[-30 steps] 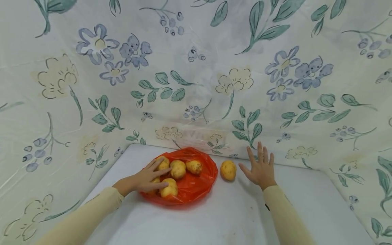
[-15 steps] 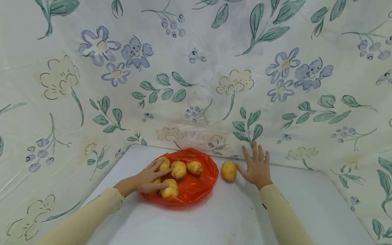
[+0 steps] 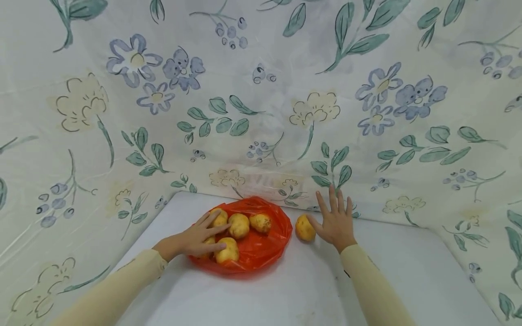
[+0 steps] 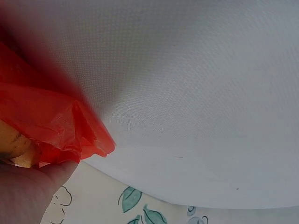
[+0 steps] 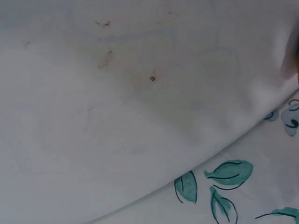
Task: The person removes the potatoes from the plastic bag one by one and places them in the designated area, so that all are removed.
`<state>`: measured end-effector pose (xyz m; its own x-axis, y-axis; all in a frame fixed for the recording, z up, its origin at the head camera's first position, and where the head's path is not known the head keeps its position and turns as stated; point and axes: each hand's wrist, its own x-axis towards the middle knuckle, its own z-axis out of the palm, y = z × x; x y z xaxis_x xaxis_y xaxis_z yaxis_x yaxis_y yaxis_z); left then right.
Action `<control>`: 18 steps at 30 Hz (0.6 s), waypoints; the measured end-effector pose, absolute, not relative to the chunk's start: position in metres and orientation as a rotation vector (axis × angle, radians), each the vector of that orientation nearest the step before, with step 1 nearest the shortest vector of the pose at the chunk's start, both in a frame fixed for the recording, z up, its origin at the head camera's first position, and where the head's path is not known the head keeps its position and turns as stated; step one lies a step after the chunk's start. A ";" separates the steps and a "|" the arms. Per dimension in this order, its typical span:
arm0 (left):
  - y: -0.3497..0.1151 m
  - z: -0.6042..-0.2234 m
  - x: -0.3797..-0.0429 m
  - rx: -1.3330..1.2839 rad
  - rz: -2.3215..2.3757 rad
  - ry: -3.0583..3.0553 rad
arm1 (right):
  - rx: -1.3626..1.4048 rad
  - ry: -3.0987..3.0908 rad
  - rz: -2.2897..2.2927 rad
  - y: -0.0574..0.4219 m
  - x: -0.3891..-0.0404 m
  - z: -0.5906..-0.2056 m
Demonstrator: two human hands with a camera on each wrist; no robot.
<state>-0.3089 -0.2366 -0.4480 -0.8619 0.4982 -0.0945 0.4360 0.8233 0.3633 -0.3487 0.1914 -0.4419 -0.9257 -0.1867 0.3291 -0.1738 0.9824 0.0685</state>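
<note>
A red plastic bag (image 3: 261, 254) lies spread on the white table, with several potatoes (image 3: 239, 225) in it. My left hand (image 3: 191, 240) rests over the potatoes at the bag's left side, its fingers spread and straight. In the left wrist view that hand (image 4: 28, 193) shows at the lower left, beside the crinkled bag (image 4: 42, 112) and part of a potato (image 4: 13, 142). One potato (image 3: 304, 228) lies alone on the table, right of the bag. Beside it my right hand (image 3: 337, 226) has its fingers spread, and the thumb overlaps the potato's right edge.
The white table (image 3: 253, 303) meets a flower-patterned sheet (image 3: 269, 127) at the back and sides. Small brown specks of dirt (image 5: 153, 78) dot the tabletop in the right wrist view.
My right hand has moved left, from a gap beside the lone potato to overlapping its edge. The left hand, bag and potatoes have hardly moved.
</note>
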 end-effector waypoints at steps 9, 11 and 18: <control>-0.235 -0.447 -0.312 0.739 0.495 2.815 | 0.287 -2.709 -0.093 0.184 -0.349 -0.443; -0.235 -0.447 -0.313 0.737 0.500 2.812 | 0.298 -2.705 -0.091 0.181 -0.347 -0.442; -0.235 -0.450 -0.313 0.735 0.506 2.812 | 0.305 -2.743 -0.091 0.175 -0.344 -0.438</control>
<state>-0.3134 -0.2353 -0.4496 -0.8588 0.5031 -0.0967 0.4378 0.8187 0.3717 -0.3438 0.1753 -0.4379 -0.9052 -0.2240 0.3611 -0.1997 0.9743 0.1038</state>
